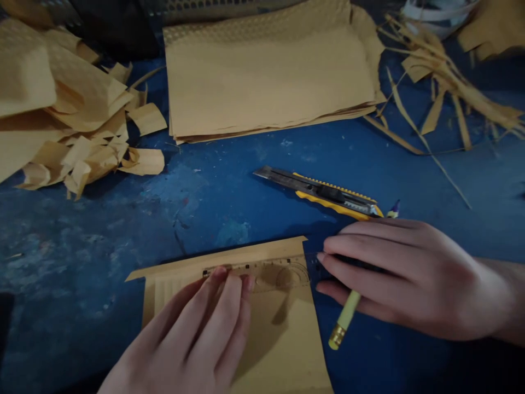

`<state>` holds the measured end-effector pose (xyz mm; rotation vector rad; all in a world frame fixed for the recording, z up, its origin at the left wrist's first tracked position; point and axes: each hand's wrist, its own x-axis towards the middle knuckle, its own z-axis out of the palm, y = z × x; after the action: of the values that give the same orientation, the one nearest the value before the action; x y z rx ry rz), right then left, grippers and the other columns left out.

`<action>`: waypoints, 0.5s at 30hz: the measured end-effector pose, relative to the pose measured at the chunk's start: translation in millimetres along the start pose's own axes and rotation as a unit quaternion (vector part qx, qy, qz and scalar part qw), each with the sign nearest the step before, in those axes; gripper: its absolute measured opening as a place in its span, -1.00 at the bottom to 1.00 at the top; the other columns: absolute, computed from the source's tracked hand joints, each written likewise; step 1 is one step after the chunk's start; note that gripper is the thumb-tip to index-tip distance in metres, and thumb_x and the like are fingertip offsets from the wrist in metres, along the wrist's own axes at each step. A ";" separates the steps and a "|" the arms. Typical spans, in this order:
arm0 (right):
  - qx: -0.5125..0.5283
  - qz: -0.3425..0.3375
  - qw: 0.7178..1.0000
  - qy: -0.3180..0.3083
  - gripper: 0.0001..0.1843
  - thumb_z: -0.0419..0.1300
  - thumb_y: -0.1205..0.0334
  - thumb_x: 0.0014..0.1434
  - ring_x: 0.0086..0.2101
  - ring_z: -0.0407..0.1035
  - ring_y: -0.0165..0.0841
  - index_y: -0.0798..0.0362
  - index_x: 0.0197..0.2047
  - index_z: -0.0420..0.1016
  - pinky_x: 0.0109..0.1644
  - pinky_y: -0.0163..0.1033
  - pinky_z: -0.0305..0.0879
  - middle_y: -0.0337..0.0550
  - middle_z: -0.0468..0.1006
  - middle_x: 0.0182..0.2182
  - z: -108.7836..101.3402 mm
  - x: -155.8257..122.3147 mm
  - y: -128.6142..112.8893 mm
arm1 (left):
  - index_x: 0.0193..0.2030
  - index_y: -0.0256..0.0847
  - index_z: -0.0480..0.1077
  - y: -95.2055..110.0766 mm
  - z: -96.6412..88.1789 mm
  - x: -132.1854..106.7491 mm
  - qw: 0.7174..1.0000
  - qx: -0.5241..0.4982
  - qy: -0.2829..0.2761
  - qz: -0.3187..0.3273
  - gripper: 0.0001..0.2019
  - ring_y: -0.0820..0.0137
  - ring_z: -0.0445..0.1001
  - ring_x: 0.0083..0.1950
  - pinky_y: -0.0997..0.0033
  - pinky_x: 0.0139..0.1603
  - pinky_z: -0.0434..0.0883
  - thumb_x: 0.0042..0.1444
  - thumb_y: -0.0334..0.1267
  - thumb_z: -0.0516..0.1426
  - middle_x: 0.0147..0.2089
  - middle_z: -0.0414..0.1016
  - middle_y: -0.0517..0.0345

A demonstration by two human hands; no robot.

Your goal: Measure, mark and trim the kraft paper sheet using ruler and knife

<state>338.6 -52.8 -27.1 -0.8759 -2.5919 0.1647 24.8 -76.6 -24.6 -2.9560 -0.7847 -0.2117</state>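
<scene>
A clear plastic ruler [268,271] with round cut-outs lies across a sheet of tan paper [283,334], close below its top edge. My left hand [197,334] presses the ruler onto the sheet, its fingertips bunched together on the ruler's left part. At the ruler's right end, the fingertips of my right hand [410,273] touch or grip it. A pale yellow pencil [348,317] passes through my right hand, eraser end pointing down. Just above that hand, a yellow-and-black utility knife [324,191] lies on the blue table with its blade out.
A stack of tan paper sheets [266,82] lies at the back centre. Crumpled paper and offcuts [94,109] are piled at left. Thin paper strips [447,76] are heaped at back right, beside a white round container [438,13]. The blue table [205,197] shows scuffs.
</scene>
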 end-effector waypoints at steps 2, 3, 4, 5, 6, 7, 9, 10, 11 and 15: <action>0.002 -0.001 1.000 0.000 -0.91 0.30 0.29 0.28 -0.33 0.47 -0.28 0.13 -0.24 0.61 -0.31 -0.16 0.47 -0.07 0.62 -0.30 -0.4 0.1 -0.1 | 0.23 -0.44 0.41 -2.2 0.6 0.3 1.000 -0.007 -0.006 0.011 -0.59 0.11 0.39 0.28 0.09 0.56 -0.02 0.30 -0.45 -0.02 0.39 0.35 -0.12; 0.007 -0.002 1.000 -0.002 -0.90 0.31 0.29 0.28 -0.33 0.47 -0.28 0.14 -0.26 0.61 -0.31 -0.16 0.47 -0.06 0.61 -0.31 -0.8 0.2 -0.2 | 0.21 -0.42 0.42 -3.2 1.3 0.5 1.000 -0.012 -0.006 0.014 -0.60 0.12 0.40 0.27 0.09 0.56 -0.04 0.29 -0.45 -0.02 0.41 0.33 -0.10; 0.011 -0.003 1.000 -0.005 -0.89 0.31 0.29 0.28 -0.33 0.46 -0.28 0.16 -0.28 0.60 -0.31 -0.15 0.46 -0.04 0.61 -0.31 -1.2 0.5 -0.3 | 0.18 -0.40 0.44 -4.2 2.2 0.9 1.000 -0.016 -0.002 0.016 -0.62 0.13 0.40 0.26 0.08 0.57 -0.04 0.29 -0.45 -0.02 0.42 0.33 -0.09; 0.015 -0.003 1.000 -0.008 -0.87 0.31 0.30 0.28 -0.33 0.46 -0.27 0.17 -0.30 0.59 -0.31 -0.15 0.46 -0.03 0.60 -0.32 -1.6 0.9 -0.3 | 0.16 -0.37 0.45 -5.2 3.3 1.3 1.000 -0.018 0.005 0.018 -0.63 0.13 0.41 0.26 0.08 0.56 -0.05 0.30 -0.44 -0.02 0.41 0.34 -0.09; 0.016 -0.003 1.000 -0.013 -0.86 0.30 0.31 0.28 -0.33 0.46 -0.27 0.17 -0.32 0.59 -0.31 -0.15 0.46 -0.02 0.60 -0.32 -2.1 1.4 -0.2 | 0.14 -0.36 0.46 -6.0 4.5 1.9 0.999 -0.021 0.010 0.022 -0.65 0.14 0.41 0.25 0.07 0.56 -0.04 0.31 -0.43 -0.02 0.40 0.36 -0.09; 0.017 -0.003 1.000 -0.017 -0.85 0.30 0.31 0.28 -0.33 0.45 -0.27 0.17 -0.34 0.58 -0.31 -0.15 0.45 -0.02 0.60 -0.32 -2.5 2.0 -0.1 | 0.13 -0.34 0.47 -6.7 5.6 2.7 0.999 -0.024 0.015 0.024 -0.66 0.14 0.41 0.25 0.06 0.56 -0.04 0.32 -0.41 -0.01 0.38 0.39 -0.09; 0.016 -0.004 1.000 -0.024 -0.82 0.28 0.31 0.29 -0.33 0.45 -0.28 0.15 -0.37 0.57 -0.32 -0.15 0.45 -0.03 0.60 -0.32 -3.2 3.2 0.3 | 0.14 -0.34 0.47 -7.7 7.4 5.2 0.999 -0.028 0.022 0.033 -0.69 0.15 0.41 0.25 0.08 0.54 0.00 0.35 -0.33 0.04 0.32 0.44 -0.10; 0.017 -0.004 0.999 -0.027 -0.81 0.27 0.31 0.30 -0.33 0.44 -0.28 0.14 -0.38 0.57 -0.32 -0.15 0.45 -0.03 0.61 -0.31 -3.4 3.7 0.4 | 0.16 -0.33 0.47 -7.9 7.9 6.9 0.999 -0.030 0.028 0.035 -0.68 0.16 0.40 0.25 0.10 0.53 0.03 0.35 -0.27 0.08 0.28 0.47 -0.10; 0.018 -0.005 0.999 -0.029 -0.80 0.26 0.31 0.30 -0.33 0.44 -0.28 0.13 -0.38 0.57 -0.33 -0.15 0.45 -0.02 0.61 -0.31 -3.5 4.1 0.5 | 0.19 -0.31 0.46 -8.1 8.2 8.8 0.998 -0.033 0.031 0.036 -0.65 0.16 0.41 0.23 0.11 0.51 0.06 0.35 -0.20 0.11 0.24 0.51 -0.08; 0.010 -0.003 0.999 -0.036 -0.80 0.24 0.30 0.30 -0.33 0.44 -0.27 0.10 -0.38 0.57 -0.33 -0.15 0.44 -0.04 0.62 -0.31 -3.3 4.4 -1.3 | 0.27 -0.17 0.41 -8.6 8.2 15.9 0.998 -0.050 0.012 0.024 -0.56 0.21 0.41 0.16 0.14 0.37 0.17 0.39 0.01 0.08 0.12 0.58 0.04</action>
<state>336.0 -51.2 -22.2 -0.8691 -2.6554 0.2243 35.2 -60.5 -29.9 -3.0547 -0.7188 -0.2918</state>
